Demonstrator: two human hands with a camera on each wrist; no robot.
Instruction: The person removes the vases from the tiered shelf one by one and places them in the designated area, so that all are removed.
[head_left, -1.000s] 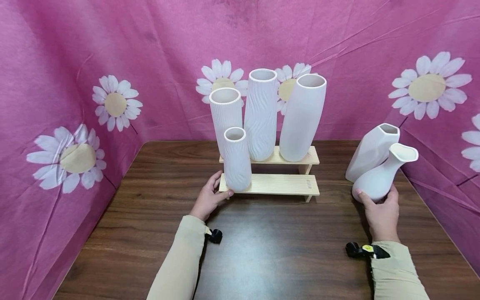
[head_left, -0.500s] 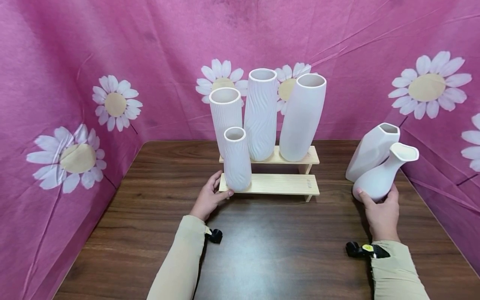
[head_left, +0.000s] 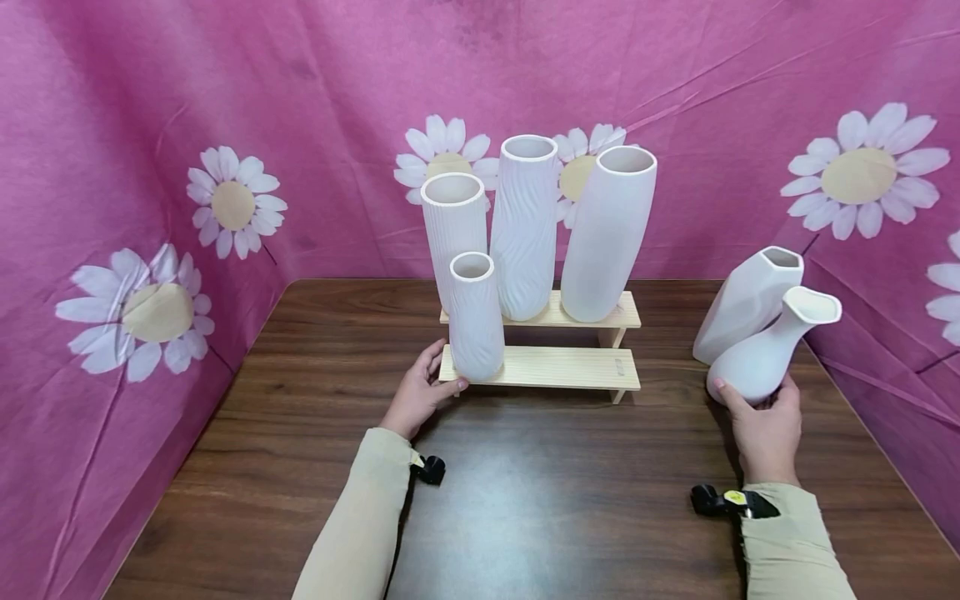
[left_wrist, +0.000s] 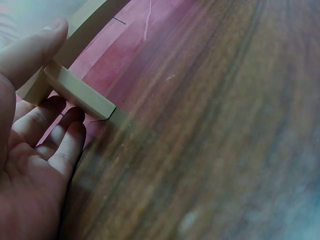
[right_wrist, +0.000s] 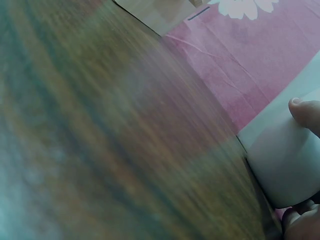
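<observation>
My left hand (head_left: pixel 420 393) grips the left end of the two-step wooden stand (head_left: pixel 570 367). In the left wrist view its thumb (left_wrist: pixel 37 47) lies over the board and the fingers curl below, by the stand's leg (left_wrist: pixel 82 94). A small wavy white vase (head_left: pixel 477 321) stands on the lower step, close to that thumb. At the right, my right hand (head_left: pixel 767 429) holds a white round-bellied vase (head_left: pixel 750 367) with a flared mouth by its lower body. The right wrist view shows the thumb on its side (right_wrist: pixel 285 160); part of that hand is out of frame.
On the upper step stand a ribbed vase (head_left: pixel 453 233), a tall wavy vase (head_left: pixel 523 233) and a smooth vase (head_left: pixel 607 242). An angular white vase (head_left: pixel 738 308) is right behind the held one. Pink daisy cloth (head_left: pixel 330 100) surrounds the brown wooden table (head_left: pixel 525 500).
</observation>
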